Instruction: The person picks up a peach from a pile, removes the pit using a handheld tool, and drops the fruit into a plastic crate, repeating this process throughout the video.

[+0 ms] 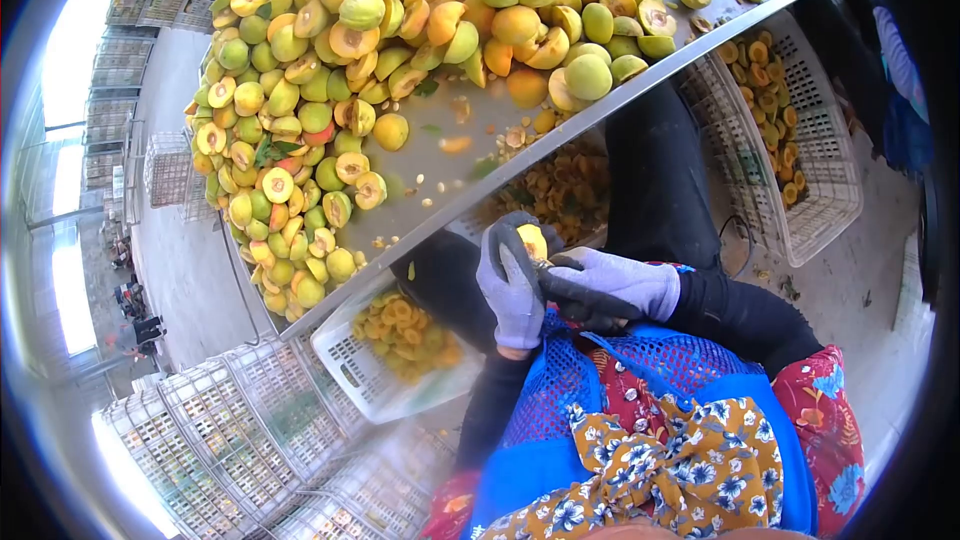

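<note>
Lower left: pale lattice crates [230,430] stood stacked. Upper left: distant crate stacks [120,65] lined the edge of a grey floor [195,260]; white crates [168,168] sat apart on it. Bright window panels [70,285] ran down the far left. Upper right: a co-worker's pale purple sleeve [900,62] showed. Dark debris [788,288] lay on the floor, too small to identify

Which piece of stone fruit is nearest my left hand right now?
The yellow piece held in your gloved left hand, next to your right hand; the other fruit lies on the metal table or below it.
</note>
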The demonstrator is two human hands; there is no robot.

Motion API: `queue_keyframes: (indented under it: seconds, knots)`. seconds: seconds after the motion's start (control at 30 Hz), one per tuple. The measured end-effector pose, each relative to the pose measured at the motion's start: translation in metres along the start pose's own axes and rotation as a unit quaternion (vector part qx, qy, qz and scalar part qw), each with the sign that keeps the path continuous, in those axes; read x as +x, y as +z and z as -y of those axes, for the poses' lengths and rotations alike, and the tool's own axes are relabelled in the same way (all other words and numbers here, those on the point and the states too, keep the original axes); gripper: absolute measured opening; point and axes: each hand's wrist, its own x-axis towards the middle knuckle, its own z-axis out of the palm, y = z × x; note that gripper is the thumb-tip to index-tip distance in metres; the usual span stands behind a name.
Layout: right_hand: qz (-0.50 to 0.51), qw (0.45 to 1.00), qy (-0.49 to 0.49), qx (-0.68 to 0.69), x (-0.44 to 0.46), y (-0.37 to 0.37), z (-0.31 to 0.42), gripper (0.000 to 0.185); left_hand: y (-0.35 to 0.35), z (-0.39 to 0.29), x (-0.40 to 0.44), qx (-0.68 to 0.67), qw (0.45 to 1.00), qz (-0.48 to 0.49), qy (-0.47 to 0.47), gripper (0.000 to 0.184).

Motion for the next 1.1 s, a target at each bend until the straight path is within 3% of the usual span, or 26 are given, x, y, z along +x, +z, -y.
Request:
queue_keyframes:
  seconds: [0.03, 0.13, 0.17, 0.27, 0.4, 0.6, 0.63, 0.7, 0.73, 0.8, 0.83, 0.87, 0.9, 0.93, 1.0, 1.03, 1.07, 1.1]
  knots:
    - [0.057, 0.988, 0.065, 0.125, -0.003, -0.001, 0.009, 0.038, 0.003, 0.002, 0.001, -0.005, 0.998, 0.0, 0.059, 0.038]
    - [0.018, 0.988, 0.025, 0.154, -0.005, 0.003, 0.009, 0.042, 0.003, -0.011, 0.007, -0.035, 0.998, 0.044, -0.013, 0.042]
    - [0.036, 0.984, 0.009, 0.176, -0.004, -0.001, 0.007, 0.041, 0.002, -0.012, 0.011, -0.036, 0.997, 0.064, 0.005, 0.043]
    - [0.181, 0.849, 0.133, 0.479, 0.002, -0.01, -0.004, 0.035, -0.004, -0.007, 0.013, -0.042, 0.992, 0.112, 0.035, 0.045]
    - [0.279, 0.693, 0.173, 0.642, 0.003, -0.012, -0.005, 0.032, -0.005, -0.008, 0.013, -0.049, 0.986, 0.146, 0.056, 0.045]
    - [0.179, 0.829, 0.158, 0.506, 0.005, -0.011, -0.006, 0.032, -0.006, -0.004, 0.019, -0.022, 0.988, 0.153, 0.007, 0.042]
    - [0.223, 0.751, 0.179, 0.595, 0.008, -0.013, -0.013, 0.034, -0.009, -0.002, 0.019, -0.045, 0.985, 0.168, -0.005, 0.043]
    - [0.278, 0.681, 0.179, 0.653, 0.012, -0.01, -0.017, 0.034, -0.007, -0.004, 0.018, -0.094, 0.977, 0.19, 0.01, 0.049]
    - [0.305, 0.643, 0.176, 0.68, 0.014, -0.007, -0.017, 0.035, -0.003, -0.001, 0.02, -0.181, 0.969, 0.165, -0.02, 0.043]
    - [0.276, 0.704, 0.101, 0.646, 0.006, -0.003, -0.005, 0.036, 0.004, 0.013, 0.023, -0.349, 0.927, 0.112, -0.076, 0.035]
    - [0.281, 0.727, 0.052, 0.624, 0.001, -0.003, 0.001, 0.036, -0.002, 0.022, 0.024, -0.15, 0.984, 0.066, 0.064, 0.036]
    - [0.286, 0.748, 0.006, 0.599, -0.004, -0.004, 0.008, 0.037, -0.009, 0.013, 0.023, 0.06, 0.982, 0.041, 0.176, 0.041]
    - [0.242, 0.781, -0.009, 0.575, -0.01, -0.005, 0.022, 0.039, -0.016, 0.003, 0.021, 0.263, 0.925, -0.029, 0.274, 0.05]
    - [0.195, 0.828, 0.008, 0.526, -0.007, -0.009, 0.025, 0.039, -0.041, 0.009, 0.023, 0.288, 0.919, -0.003, 0.268, 0.055]
    - [0.098, 0.901, 0.047, 0.419, -0.005, -0.016, 0.026, 0.038, -0.092, 0.011, 0.018, 0.446, 0.847, -0.063, 0.283, 0.034]
    - [0.041, 0.945, 0.046, 0.321, -0.005, -0.015, 0.028, 0.037, -0.117, -0.002, 0.009, 0.465, 0.843, -0.065, 0.264, 0.025]
    - [-0.014, 0.96, 0.046, 0.275, 0.001, -0.013, 0.018, 0.036, -0.126, -0.022, 0.0, 0.248, 0.956, -0.156, 0.005, 0.021]
    - [-0.017, 0.954, 0.04, 0.297, 0.005, -0.013, 0.012, 0.037, -0.164, -0.015, -0.007, 0.512, 0.845, -0.141, 0.068, 0.027]
